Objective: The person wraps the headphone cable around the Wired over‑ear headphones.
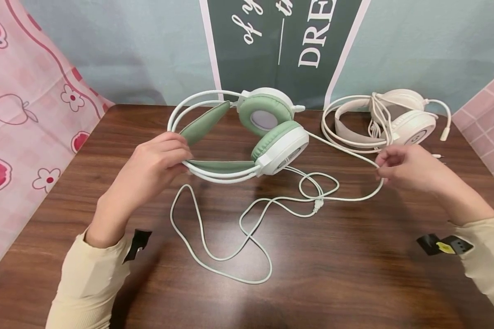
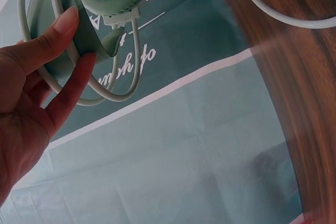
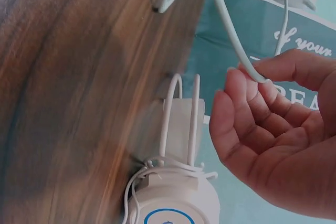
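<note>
My left hand (image 1: 158, 157) grips the white double-wire headband of a pair of green and white headphones (image 1: 281, 148), holding them above the table with the ear cups pointing right. In the left wrist view, thumb and fingers pinch the wires beside the green head pad (image 2: 86, 24). My right hand (image 1: 409, 167) pinches the pale cable (image 1: 354, 155) that runs from these headphones. Thumb and index finger close on that cable in the right wrist view, the other fingers curled below. The rest of the cable lies in loops on the table, with a small connector (image 1: 319, 204) near its middle.
A second, cream pair of headphones (image 1: 413, 128) with a microphone arm and its cable wrapped round it lies at the back right, just behind my right hand. The dark wooden table (image 1: 333, 274) meets a blue-grey backdrop (image 1: 148, 55) at the back. Pink patterned cloth (image 1: 24, 114) hangs at left.
</note>
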Available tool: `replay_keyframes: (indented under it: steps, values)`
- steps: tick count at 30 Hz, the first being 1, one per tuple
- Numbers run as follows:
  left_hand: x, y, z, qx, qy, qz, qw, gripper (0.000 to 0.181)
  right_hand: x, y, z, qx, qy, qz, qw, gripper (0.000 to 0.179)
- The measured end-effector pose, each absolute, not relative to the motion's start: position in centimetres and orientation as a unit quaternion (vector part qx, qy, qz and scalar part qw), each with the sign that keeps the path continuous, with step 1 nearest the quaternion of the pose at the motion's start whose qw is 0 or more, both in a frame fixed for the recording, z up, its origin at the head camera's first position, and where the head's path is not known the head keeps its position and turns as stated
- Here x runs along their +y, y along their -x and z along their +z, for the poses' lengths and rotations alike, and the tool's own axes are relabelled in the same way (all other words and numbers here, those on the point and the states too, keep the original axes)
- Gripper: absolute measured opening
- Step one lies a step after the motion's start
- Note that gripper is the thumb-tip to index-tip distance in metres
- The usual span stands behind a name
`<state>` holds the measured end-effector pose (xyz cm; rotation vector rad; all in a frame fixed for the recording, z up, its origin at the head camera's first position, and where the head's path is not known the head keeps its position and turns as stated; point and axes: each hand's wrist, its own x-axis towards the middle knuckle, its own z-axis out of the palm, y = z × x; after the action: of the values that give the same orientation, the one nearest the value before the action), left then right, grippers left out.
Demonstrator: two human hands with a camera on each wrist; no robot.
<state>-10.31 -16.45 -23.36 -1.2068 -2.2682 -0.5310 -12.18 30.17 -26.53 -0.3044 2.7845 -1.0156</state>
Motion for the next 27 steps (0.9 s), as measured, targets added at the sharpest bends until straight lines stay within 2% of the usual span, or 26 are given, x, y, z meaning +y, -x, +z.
replay_keyframes:
  steps: [7, 16, 21, 24, 27]
  values:
    - [-16.8, 10.1, -23.2, -0.836, 0.444, -0.192, 0.258, 0.028, 30.8, 12.2, -25.9, 0.949, 0.072, -0.305, 0.043, 0.005]
    - [-16.8, 10.0, -23.1, -0.835, 0.451, -0.191, 0.252, 0.030, 32.0, 12.3, -25.6, 0.925, 0.077, -0.365, 0.071, 0.007]
    - [-16.8, 9.9, -23.1, -0.837, 0.452, -0.180, 0.251, 0.028, 32.6, 12.2, -25.4, 0.931, 0.074, -0.351, 0.062, 0.007]
    - [-16.9, 9.8, -23.1, -0.838, 0.453, -0.177, 0.248, 0.029, 33.0, 12.2, -25.4, 0.916, 0.063, -0.391, 0.059, 0.007]
    - [-16.8, 9.8, -23.1, -0.835, 0.458, -0.180, 0.247, 0.031, 33.5, 12.4, -25.7, 0.833, 0.103, -0.539, 0.072, 0.013]
